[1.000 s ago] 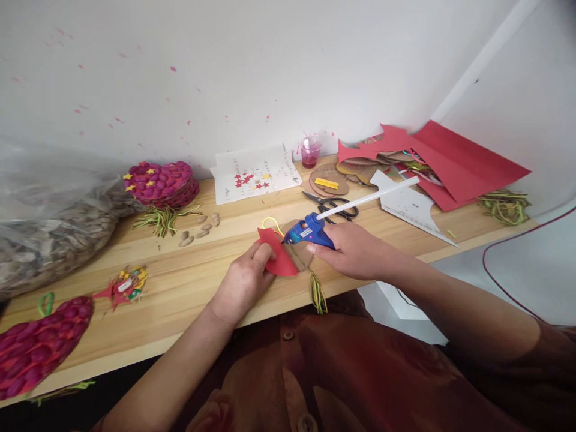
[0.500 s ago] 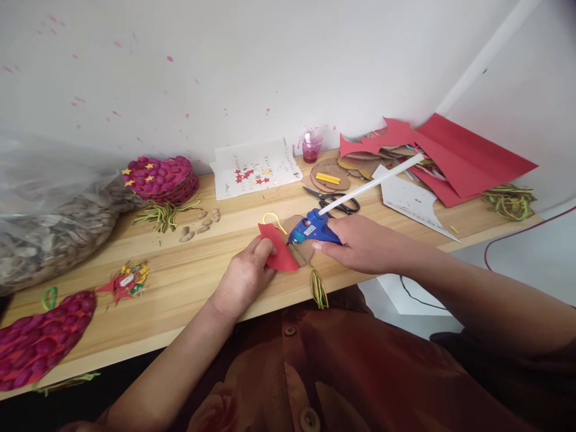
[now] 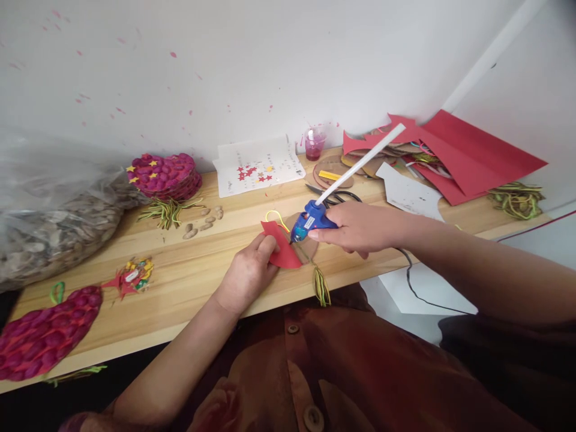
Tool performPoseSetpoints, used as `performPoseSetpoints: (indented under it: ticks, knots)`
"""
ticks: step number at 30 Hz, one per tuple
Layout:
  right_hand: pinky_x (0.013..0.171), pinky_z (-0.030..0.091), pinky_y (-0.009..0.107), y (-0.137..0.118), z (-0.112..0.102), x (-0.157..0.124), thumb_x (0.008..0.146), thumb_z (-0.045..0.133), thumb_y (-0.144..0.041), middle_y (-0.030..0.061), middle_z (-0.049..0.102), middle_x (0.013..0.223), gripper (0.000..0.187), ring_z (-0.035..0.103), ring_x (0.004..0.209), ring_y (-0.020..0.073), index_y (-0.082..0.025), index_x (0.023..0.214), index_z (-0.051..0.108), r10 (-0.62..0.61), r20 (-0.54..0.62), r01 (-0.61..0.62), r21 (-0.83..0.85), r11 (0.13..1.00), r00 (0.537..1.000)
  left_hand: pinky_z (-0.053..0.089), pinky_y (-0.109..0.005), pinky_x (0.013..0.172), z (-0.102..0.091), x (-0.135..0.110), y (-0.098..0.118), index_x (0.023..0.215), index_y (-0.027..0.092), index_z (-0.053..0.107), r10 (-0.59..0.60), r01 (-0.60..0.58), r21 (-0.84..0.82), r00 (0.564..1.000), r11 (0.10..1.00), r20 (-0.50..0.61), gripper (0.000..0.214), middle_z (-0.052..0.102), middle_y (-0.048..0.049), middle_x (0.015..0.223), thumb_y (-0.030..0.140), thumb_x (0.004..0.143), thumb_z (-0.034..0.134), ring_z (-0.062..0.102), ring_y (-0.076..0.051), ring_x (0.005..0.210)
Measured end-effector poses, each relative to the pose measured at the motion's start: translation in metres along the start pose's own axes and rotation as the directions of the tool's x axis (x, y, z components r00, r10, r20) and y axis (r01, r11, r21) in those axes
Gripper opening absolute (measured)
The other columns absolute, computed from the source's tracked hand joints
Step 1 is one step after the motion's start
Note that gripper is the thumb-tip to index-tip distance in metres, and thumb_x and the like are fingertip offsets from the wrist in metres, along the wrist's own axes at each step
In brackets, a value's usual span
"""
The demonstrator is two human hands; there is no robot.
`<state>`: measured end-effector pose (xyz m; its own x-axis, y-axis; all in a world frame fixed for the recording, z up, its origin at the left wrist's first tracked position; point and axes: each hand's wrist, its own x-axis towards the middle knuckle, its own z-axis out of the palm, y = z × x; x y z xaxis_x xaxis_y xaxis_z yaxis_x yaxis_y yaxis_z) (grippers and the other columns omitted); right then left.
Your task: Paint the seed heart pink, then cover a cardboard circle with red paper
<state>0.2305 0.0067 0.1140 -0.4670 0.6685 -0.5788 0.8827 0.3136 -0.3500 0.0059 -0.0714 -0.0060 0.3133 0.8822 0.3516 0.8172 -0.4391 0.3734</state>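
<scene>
My left hand pinches the folded-back flap of red paper between thumb and fingers. Under the flap lies a round cardboard piece, with a yellow cord loop at its far edge and a green-yellow tassel hanging at its near edge. My right hand is wrapped round a blue hot glue gun. A long white glue stick juts from its back. The gun's dark nozzle points down at the cardboard beside the fold; whether it touches cannot be made out.
Black scissors lie behind the glue gun. Red paper sheets and cardboard pieces are heaped at the back right. A white sheet bears small stars. Peanuts, a bumpy magenta stack and a plastic bag stand left.
The glue gun has tipped more upright, its glue stick swinging to the left. Its nozzle has shifted slightly along the fold. My left hand keeps holding the red paper.
</scene>
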Motion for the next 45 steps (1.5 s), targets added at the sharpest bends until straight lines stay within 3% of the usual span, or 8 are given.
performPoseSetpoints:
  ticks: [6, 16, 20, 23, 36, 45]
  knots:
    - [0.055, 0.046, 0.027, 0.003, -0.011, -0.001, 0.096, 0.047, -0.055, 0.0051, 0.067, 0.062, 0.042, 0.065, 0.047, 0.0165, -0.018, 0.079, 0.054, 0.011, 0.046, -0.009, -0.032, 0.999, 0.999, 0.046, -0.024, 0.062, 0.002, -0.001, -0.002, 0.084, 0.022, 0.048, 0.003, -0.003, -0.009, 1.000, 1.000, -0.017, 0.016, 0.063, -0.0017, 0.084, 0.009, 0.082, 0.056, 0.061, -0.016, 0.069]
    - [0.060, 0.049, 0.027, 0.022, 0.003, 0.004, 0.093, 0.054, -0.054, 0.0010, 0.062, 0.052, 0.042, 0.063, 0.049, 0.0149, -0.020, 0.068, 0.053, -0.070, -0.130, 0.101, 0.250, 0.963, 0.989, 0.046, -0.025, 0.062, 0.001, 0.001, 0.000, 0.085, 0.022, 0.047, -0.004, 0.004, -0.030, 1.000, 1.000, -0.009, 0.016, 0.062, -0.0016, 0.084, 0.009, 0.084, 0.057, 0.061, -0.016, 0.070]
    - [0.053, 0.046, 0.025, 0.028, 0.013, 0.007, 0.092, 0.054, -0.057, 0.0000, 0.062, 0.055, 0.042, 0.062, 0.048, 0.0140, -0.017, 0.083, 0.063, -0.040, -0.179, 0.103, 0.361, 0.927, 0.983, 0.046, -0.025, 0.062, 0.001, 0.000, -0.001, 0.085, 0.022, 0.047, 0.005, -0.005, -0.034, 1.000, 0.999, -0.009, 0.016, 0.062, -0.0015, 0.084, 0.010, 0.085, 0.057, 0.062, -0.017, 0.070]
    - [0.050, 0.045, 0.024, 0.030, 0.019, 0.008, 0.091, 0.055, -0.060, -0.0020, 0.059, 0.056, 0.043, 0.061, 0.047, 0.0135, -0.017, 0.092, 0.063, -0.022, -0.174, 0.098, 0.443, 0.891, 0.985, 0.046, -0.024, 0.063, 0.002, 0.000, -0.002, 0.085, 0.022, 0.047, 0.014, -0.015, -0.032, 1.000, 0.999, -0.020, 0.017, 0.062, -0.0013, 0.085, 0.009, 0.084, 0.056, 0.061, -0.016, 0.071]
    - [0.045, 0.044, 0.020, 0.028, 0.024, 0.011, 0.093, 0.060, -0.052, -0.0042, 0.056, 0.053, 0.035, 0.059, 0.045, 0.0103, -0.018, 0.090, 0.061, 0.011, -0.167, 0.086, 0.562, 0.822, 0.986, 0.047, -0.025, 0.063, 0.002, -0.001, -0.002, 0.086, 0.022, 0.048, -0.005, 0.005, -0.021, 1.000, 1.000, 0.004, 0.018, 0.061, -0.0006, 0.084, 0.007, 0.083, 0.057, 0.062, -0.016, 0.071]
    - [0.043, 0.045, 0.021, 0.032, 0.033, 0.017, 0.090, 0.065, -0.050, -0.0050, 0.056, 0.054, 0.034, 0.061, 0.045, 0.0109, -0.021, 0.082, 0.050, 0.006, -0.150, 0.088, 0.614, 0.784, 0.989, 0.047, -0.025, 0.063, 0.003, -0.002, -0.002, 0.086, 0.022, 0.048, -0.022, 0.023, -0.013, 1.000, 1.000, 0.012, 0.015, 0.062, -0.0008, 0.086, 0.010, 0.086, 0.056, 0.063, -0.016, 0.072]
